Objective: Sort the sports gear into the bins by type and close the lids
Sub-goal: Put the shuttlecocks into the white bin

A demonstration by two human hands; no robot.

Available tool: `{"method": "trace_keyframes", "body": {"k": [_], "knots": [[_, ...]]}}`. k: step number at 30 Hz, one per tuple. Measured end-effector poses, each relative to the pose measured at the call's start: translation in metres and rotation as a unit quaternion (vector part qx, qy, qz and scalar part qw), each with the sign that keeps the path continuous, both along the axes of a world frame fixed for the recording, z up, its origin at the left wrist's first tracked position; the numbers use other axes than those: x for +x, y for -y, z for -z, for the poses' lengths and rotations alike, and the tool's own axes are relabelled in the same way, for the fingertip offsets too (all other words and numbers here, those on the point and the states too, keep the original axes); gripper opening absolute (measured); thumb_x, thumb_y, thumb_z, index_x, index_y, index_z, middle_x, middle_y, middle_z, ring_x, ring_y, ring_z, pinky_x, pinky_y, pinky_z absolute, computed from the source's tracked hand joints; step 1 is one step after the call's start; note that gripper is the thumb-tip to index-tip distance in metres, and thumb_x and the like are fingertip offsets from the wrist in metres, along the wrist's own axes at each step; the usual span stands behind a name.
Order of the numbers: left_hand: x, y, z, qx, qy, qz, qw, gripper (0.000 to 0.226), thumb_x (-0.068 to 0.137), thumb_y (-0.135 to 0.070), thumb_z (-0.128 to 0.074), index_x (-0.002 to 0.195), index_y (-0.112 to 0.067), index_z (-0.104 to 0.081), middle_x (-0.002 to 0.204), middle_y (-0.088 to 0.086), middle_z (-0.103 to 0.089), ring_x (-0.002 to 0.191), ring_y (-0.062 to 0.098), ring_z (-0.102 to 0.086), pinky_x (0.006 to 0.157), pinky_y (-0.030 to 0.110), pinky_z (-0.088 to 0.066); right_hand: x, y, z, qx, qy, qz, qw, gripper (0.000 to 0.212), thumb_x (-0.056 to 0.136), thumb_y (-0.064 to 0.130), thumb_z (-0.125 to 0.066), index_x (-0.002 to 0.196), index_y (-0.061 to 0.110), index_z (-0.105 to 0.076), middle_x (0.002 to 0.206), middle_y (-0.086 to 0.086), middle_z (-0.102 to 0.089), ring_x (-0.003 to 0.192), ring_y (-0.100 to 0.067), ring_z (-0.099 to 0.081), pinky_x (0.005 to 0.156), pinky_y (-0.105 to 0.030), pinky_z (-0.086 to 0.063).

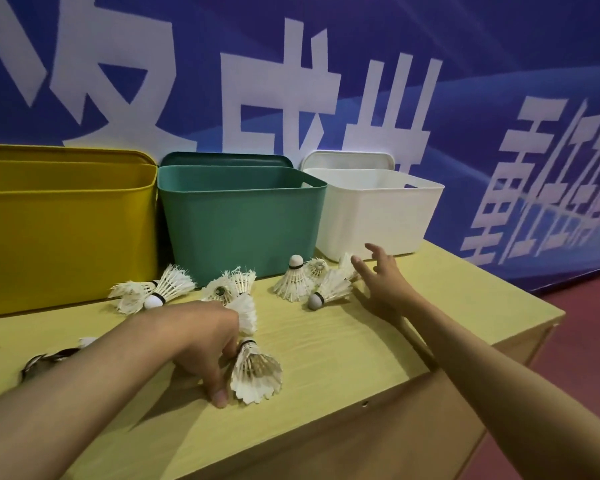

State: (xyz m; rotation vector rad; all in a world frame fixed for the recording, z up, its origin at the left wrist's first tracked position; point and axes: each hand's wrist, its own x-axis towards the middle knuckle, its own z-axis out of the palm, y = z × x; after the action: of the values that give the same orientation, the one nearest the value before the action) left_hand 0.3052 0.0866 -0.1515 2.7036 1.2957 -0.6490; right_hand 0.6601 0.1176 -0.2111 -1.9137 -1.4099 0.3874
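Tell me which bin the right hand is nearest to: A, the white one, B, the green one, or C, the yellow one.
A: the right hand reaches, fingers spread, over the shuttlecocks just in front of the white bin, while the green bin and yellow bin stand farther to the left.

1. One head-worn wide view, looking forward and down over the table (326,344).
2. It sits close: both forearms reach in from the lower edge.
3. It faces three bins (239,223) against a blue banner (499,46).
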Motion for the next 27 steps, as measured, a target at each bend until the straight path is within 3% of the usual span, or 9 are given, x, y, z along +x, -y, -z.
{"method": "trace_keyframes", "body": {"k": [2,5,11,15,18,21,22,24,27], "knots": [[-0.002,0.001,0.000,-0.001,0.004,-0.002,1.000,0.064,0.056,-0.065,-0.088,0.106,-0.027,-0.076,0.085,-0.007,-0.070,0.083,0.016,-0.064,0.074,0.034,-0.056,0.000,-0.006,0.001,-0.013,-0.045,-0.035,0.998,0.102,0.069,0.096,-0.044,0.152,0.043,-0.019,0.160,-0.012,-0.034,0.139,-0.034,-0.044,0.110,-0.059,-0.043],[-0.002,0.001,0.000,-0.001,0.005,-0.002,1.000,0.070,0.057,-0.068,-0.087,0.115,-0.030,-0.074,0.092,-0.008,-0.071,0.086,0.016,-0.064,0.077,0.034,-0.057,-0.005,0.001,0.001,-0.011,-0.047,-0.086,0.995,0.107,0.067,0.096,-0.048,0.154,0.043,-0.018,0.159,-0.013,-0.037,0.143,-0.034,-0.041,0.114,-0.058,-0.038],[-0.001,-0.001,0.002,-0.001,0.009,0.000,1.000,0.070,0.057,-0.067,-0.087,0.116,-0.031,-0.074,0.081,-0.010,-0.066,0.082,0.015,-0.063,0.073,0.032,-0.054,-0.006,0.010,0.023,0.025,0.030,-0.147,0.988,0.084,0.065,0.084,-0.071,0.138,0.061,-0.037,0.136,0.003,-0.062,0.130,-0.029,-0.052,0.105,-0.056,-0.048],[0.001,0.003,-0.001,0.002,0.010,-0.004,1.000,0.070,0.058,-0.067,-0.087,0.116,-0.032,-0.073,0.083,-0.010,-0.067,0.083,0.015,-0.063,0.074,0.033,-0.055,-0.016,0.018,0.016,0.076,0.068,-0.142,0.985,0.050,0.074,0.072,-0.073,0.110,0.037,-0.073,0.103,0.018,-0.070,0.097,-0.004,-0.063,0.082,-0.029,-0.052],[-0.005,0.003,-0.008,-0.004,0.000,-0.010,1.000,0.056,0.070,-0.058,-0.084,0.120,-0.037,-0.071,0.083,-0.014,-0.065,0.084,0.013,-0.063,0.068,0.031,-0.053,-0.021,0.024,0.011,0.094,0.044,-0.159,0.982,0.033,0.081,0.056,-0.076,0.097,0.027,-0.078,0.093,0.014,-0.070,0.084,-0.001,-0.064,0.070,-0.022,-0.048],[-0.009,-0.007,-0.031,-0.017,0.068,-0.058,0.996,0.012,0.091,-0.033,-0.070,0.097,-0.024,-0.076,0.082,-0.011,-0.075,0.072,0.011,-0.075,0.071,0.035,-0.062,-0.016,0.026,0.010,0.135,0.007,-0.161,0.978,0.031,0.085,0.055,-0.073,0.097,0.027,-0.078,0.094,0.012,-0.073,0.088,-0.007,-0.068,0.076,-0.033,-0.057],[-0.003,-0.011,-0.041,-0.001,0.115,-0.071,0.991,0.013,0.095,-0.028,-0.064,0.091,-0.021,-0.073,0.078,-0.009,-0.077,0.065,0.009,-0.074,0.067,0.033,-0.063,-0.014,0.025,0.011,0.149,-0.007,-0.167,0.975,0.030,0.086,0.054,-0.073,0.096,0.026,-0.078,0.094,0.010,-0.074,0.089,-0.010,-0.068,0.079,-0.036,-0.058],[0.021,-0.017,-0.056,0.077,0.209,-0.061,0.973,0.017,0.098,-0.040,-0.060,0.099,-0.023,-0.064,0.080,-0.009,-0.076,0.062,0.005,-0.072,0.065,0.032,-0.061,-0.014,0.026,0.011,0.163,-0.028,-0.193,0.967,0.026,0.087,0.050,-0.074,0.096,0.025,-0.078,0.094,0.007,-0.074,0.089,-0.013,-0.068,0.080,-0.037,-0.057],[0.074,-0.024,-0.058,0.118,0.219,-0.024,0.968,0.062,0.081,-0.077,-0.058,0.122,-0.032,-0.052,0.096,-0.014,-0.071,0.082,0.009,-0.069,0.078,0.040,-0.059,-0.020,0.030,0.007,0.164,-0.049,-0.234,0.957,0.023,0.088,0.043,-0.075,0.099,0.023,-0.080,0.094,0.010,-0.075,0.090,-0.012,-0.068,0.077,-0.027,-0.055]]}}
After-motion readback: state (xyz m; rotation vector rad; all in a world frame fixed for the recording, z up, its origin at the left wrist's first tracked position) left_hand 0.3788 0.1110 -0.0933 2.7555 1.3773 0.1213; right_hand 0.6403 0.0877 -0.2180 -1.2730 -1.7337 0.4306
